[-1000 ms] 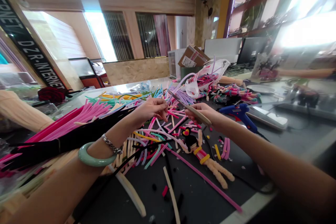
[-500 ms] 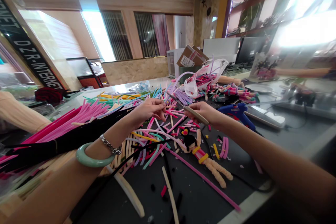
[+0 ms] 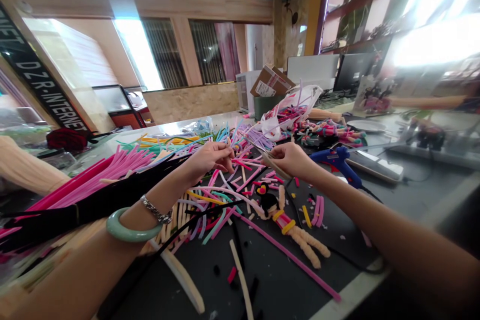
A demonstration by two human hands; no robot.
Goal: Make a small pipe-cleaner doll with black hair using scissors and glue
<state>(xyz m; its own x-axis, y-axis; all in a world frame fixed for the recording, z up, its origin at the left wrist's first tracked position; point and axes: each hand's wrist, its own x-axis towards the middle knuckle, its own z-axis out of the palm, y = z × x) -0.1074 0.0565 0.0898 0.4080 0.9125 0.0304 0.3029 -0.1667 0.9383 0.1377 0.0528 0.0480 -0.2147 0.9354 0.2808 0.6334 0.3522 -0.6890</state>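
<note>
My left hand [image 3: 214, 158], its fingers pinched together over the pile of coloured stems, grips something too small to make out. To its right my right hand [image 3: 287, 159] is closed on scissors [image 3: 267, 153], whose blades point up and left toward my left fingertips. A small doll [image 3: 287, 222] of fuzzy stems, with black hair, a pink and yellow top and beige legs, lies on the dark table [image 3: 285, 287] below my right hand. Short cut pieces [image 3: 272, 178] are scattered near it.
Bundles of pink stems [image 3: 99, 177] and black stems [image 3: 112, 195] lie at the left. A blue glue gun [image 3: 339, 160] rests right of my right hand, near a white keyboard [image 3: 375, 165]. A plastic bag [image 3: 296, 105], a cardboard box [image 3: 270, 82] and monitors stand behind.
The view has shifted slightly. The scissors have turned a little in my right hand, and their handles now show differently. My left hand keeps its pinch.
</note>
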